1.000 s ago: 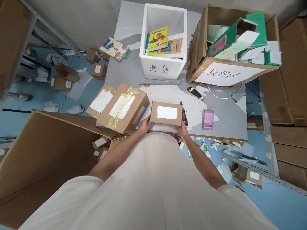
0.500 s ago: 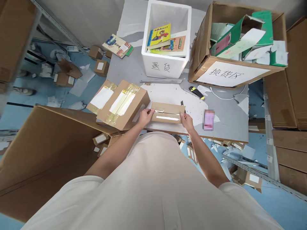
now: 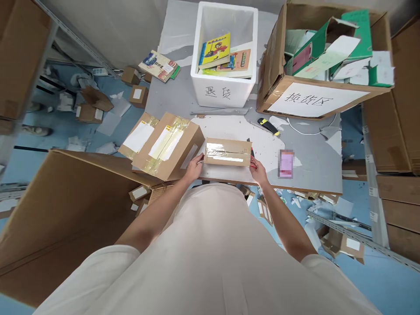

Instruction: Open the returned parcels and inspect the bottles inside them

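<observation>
A small taped cardboard box point(image 3: 228, 158) lies on the table in front of me, a white strip along its near side. At its left end is my left hand point(image 3: 194, 167), fingers closed against the box's edge. My right hand point(image 3: 259, 172) is by the opposite end, its fingers closed on the red part of a red-and-black tool point(image 3: 252, 161). The box partly covers this tool, so its exact kind does not show. To the left sit a larger taped carton point(image 3: 177, 144) and another labelled carton point(image 3: 138, 136).
Behind stand a white foam bin point(image 3: 216, 94) holding books and a big carton point(image 3: 271, 74) full of green-and-white packaging. A yellow-and-black cutter point(image 3: 269, 127) and a pink blurred item point(image 3: 286, 164) lie right. Books point(image 3: 159, 65) rest at the back left. A large open carton point(image 3: 75, 210) stands left.
The small box has shifted slightly left and lies flatter, its taped top now facing me. My right hand has moved from the box's end onto the red-and-black tool; my left hand has slid lower.
</observation>
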The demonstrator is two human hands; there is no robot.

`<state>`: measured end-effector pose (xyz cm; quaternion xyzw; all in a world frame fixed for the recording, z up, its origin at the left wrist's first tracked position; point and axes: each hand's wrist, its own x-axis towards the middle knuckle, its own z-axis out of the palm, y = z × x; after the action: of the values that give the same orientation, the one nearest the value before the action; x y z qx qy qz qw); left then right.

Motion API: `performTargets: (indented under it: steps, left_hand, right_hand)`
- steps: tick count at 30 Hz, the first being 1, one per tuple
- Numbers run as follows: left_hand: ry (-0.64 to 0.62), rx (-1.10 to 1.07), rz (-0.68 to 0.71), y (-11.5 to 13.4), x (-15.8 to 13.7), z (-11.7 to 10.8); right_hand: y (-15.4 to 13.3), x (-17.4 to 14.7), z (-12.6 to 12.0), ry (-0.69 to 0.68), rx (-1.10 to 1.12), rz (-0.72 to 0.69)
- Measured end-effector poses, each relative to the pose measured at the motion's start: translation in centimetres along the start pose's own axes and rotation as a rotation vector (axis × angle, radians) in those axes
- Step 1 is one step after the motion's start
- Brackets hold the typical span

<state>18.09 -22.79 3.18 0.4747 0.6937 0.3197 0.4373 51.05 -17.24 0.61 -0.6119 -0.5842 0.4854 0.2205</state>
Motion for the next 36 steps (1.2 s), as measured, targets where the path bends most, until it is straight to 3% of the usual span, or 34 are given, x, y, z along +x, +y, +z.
performTargets:
  steps: [6, 11, 15, 18, 22, 27, 33, 36]
  left_hand:
    - [-0.088, 0.047, 0.001, -0.5, 0.2, 0.9]
    - [-0.053, 0.044, 0.009, 0.5, 0.4, 1.1]
    - [-0.013, 0.148, 0.061, 1.5, 0.5, 0.1]
    - [0.047, 0.253, -0.017, 2.2, 1.3, 0.0]
    - [0.028, 0.306, -0.137, 2.4, 3.3, 0.5]
    - [0.014, 0.249, -0.162, 1.3, 3.8, 0.5]
    - [-0.011, 0.131, -0.147, -2.0, -0.1, 0.6]
    - [-0.064, 0.078, -0.125, -3.5, -1.7, 0.7]
  right_hand:
    - [-0.6, 0.6, 1.3, -0.078, 0.049, 0.016]
    - [-2.5, 0.7, 1.5, -0.072, 0.115, 0.009]
    - [-3.6, 0.6, 0.3, -0.096, -0.039, 0.016]
    - [-4.3, 1.0, 0.2, -0.083, -0.203, 0.080]
    - [-4.6, 2.3, 1.2, -0.048, -0.254, 0.168]
    - [-3.7, 2.2, 1.5, -0.020, -0.193, 0.184]
    - [-0.6, -1.8, 1.4, 0.027, -0.074, 0.159]
    - [0.7, -3.3, 1.7, -0.017, -0.038, 0.128]
